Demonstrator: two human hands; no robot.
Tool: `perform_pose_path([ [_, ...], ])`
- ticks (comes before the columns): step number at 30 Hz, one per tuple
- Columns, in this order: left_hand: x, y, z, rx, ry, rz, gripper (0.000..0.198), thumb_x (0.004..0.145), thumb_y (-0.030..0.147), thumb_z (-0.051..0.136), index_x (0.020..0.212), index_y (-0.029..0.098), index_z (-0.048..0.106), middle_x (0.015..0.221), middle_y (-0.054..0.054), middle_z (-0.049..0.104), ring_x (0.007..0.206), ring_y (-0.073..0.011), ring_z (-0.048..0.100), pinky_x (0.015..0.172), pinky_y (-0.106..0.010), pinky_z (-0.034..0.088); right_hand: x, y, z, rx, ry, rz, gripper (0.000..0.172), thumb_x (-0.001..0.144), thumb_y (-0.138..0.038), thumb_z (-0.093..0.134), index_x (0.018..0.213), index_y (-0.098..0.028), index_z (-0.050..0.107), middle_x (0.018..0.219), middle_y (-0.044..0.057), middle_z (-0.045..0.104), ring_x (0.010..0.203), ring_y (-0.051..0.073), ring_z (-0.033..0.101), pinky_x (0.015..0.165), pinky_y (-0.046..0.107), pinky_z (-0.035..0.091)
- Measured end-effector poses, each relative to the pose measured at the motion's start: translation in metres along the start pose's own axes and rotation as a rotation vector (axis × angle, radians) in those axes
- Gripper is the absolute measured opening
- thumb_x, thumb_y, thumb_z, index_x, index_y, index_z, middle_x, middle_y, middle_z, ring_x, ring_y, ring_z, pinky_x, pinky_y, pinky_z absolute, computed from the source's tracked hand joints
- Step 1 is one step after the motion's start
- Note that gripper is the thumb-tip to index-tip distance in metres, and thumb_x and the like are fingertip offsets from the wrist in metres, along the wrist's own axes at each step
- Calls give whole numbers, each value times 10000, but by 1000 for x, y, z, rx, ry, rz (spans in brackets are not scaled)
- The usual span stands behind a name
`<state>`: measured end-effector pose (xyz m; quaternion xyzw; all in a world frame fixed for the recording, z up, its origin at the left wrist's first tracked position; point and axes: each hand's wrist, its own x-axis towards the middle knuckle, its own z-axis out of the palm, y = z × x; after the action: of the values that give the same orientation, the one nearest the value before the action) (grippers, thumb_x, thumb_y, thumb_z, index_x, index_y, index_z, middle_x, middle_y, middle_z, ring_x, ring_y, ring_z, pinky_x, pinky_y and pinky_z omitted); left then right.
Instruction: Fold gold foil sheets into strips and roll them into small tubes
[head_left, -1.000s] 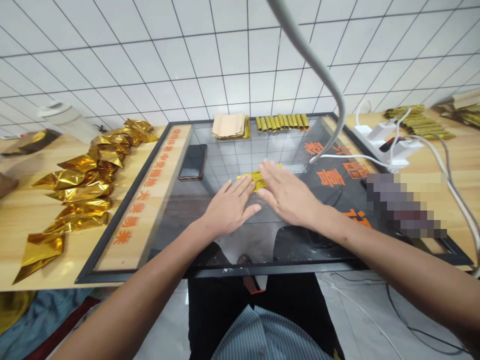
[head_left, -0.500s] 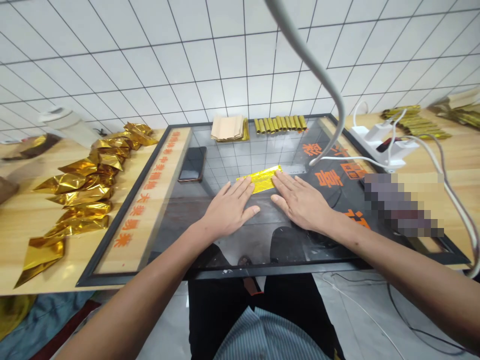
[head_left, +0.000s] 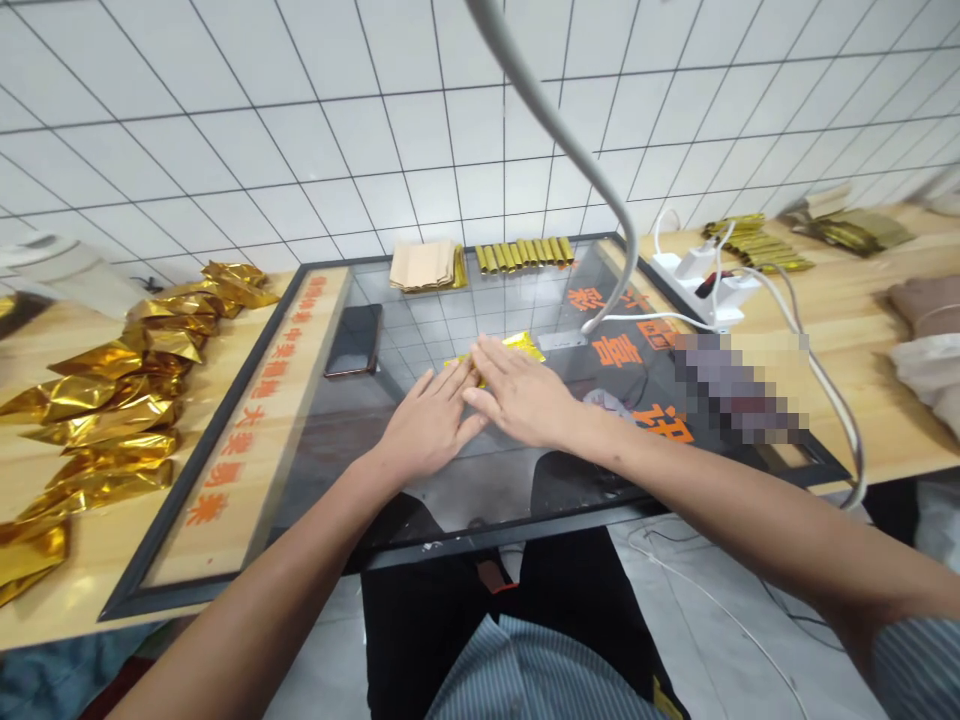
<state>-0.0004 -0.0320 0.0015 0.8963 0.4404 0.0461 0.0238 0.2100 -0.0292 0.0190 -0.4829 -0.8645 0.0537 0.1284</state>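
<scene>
A sheet of shiny gold foil paper (head_left: 529, 345) lies on the black-framed glass panel (head_left: 480, 490), mostly hidden under my hands. My right hand (head_left: 525, 395) is laid flat across the middle of the foil, fingers stretched out. Close beside it, my left hand (head_left: 427, 425) has its fingers extended over the foil's left end, their tips by the right hand's fingers and thumb. Neither hand grips anything. Beyond them, a row of small gold paper rolls (head_left: 523, 254) and a stack of tan-backed gold paper (head_left: 424, 267) sit at the panel's far edge.
Folded gold foil pieces (head_left: 112, 400) line the table's left side. A phone (head_left: 355, 340) lies on the glass. To the right are a white power strip (head_left: 697, 290) with cables, more gold rolls (head_left: 754, 243) and a grey flexible arm (head_left: 577, 150).
My right hand has slid left along the foil, from its right end to beside my left hand. The view has shifted to the right.
</scene>
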Motion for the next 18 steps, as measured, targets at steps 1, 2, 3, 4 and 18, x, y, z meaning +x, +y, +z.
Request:
perform_pose_path([
  [1, 0, 0, -1, 0, -5, -7, 761, 1161, 586, 318, 1776, 149, 229, 1841, -156, 245, 1708, -308, 281, 1370, -578, 281, 5, -2, 4, 35, -15, -4, 901, 1134, -692, 220, 1725, -27, 362, 1816, 203, 285, 1708, 325, 232, 1389, 508, 223],
  [2, 0, 1, -2, 3, -11, -13, 755, 1162, 571, 324, 1777, 144, 225, 1842, -158, 242, 1706, -306, 287, 1371, -572, 282, 8, -3, 7, 64, -37, -11, 898, 1133, -695, 213, 1729, -39, 359, 1816, 198, 287, 1707, 319, 240, 1392, 508, 213],
  [3, 0, 1, -3, 8, -18, -14, 753, 1162, 564, 330, 1774, 136, 233, 1840, -162, 246, 1704, -305, 290, 1374, -569, 278, 11, -1, 10, 90, -59, -16, 897, 1132, -698, 202, 1733, -49, 357, 1813, 192, 300, 1704, 311, 251, 1392, 506, 214],
  [4, 0, 1, -3, 14, -23, -13, 753, 1161, 567, 334, 1768, 128, 252, 1837, -164, 256, 1704, -307, 290, 1377, -570, 272, 12, 3, 12, 104, -74, -18, 897, 1132, -697, 189, 1733, -53, 359, 1809, 191, 314, 1701, 307, 263, 1392, 505, 216],
  [18, 0, -1, 2, 58, -17, -15, 729, 1157, 605, 318, 1724, 153, 394, 1822, -131, 309, 1703, -311, 297, 1383, -569, 275, 4, 75, 2, -114, -55, 166, 790, 1162, -524, 168, 1703, 8, 387, 1784, 234, 349, 1671, 361, 336, 1350, 564, 281],
])
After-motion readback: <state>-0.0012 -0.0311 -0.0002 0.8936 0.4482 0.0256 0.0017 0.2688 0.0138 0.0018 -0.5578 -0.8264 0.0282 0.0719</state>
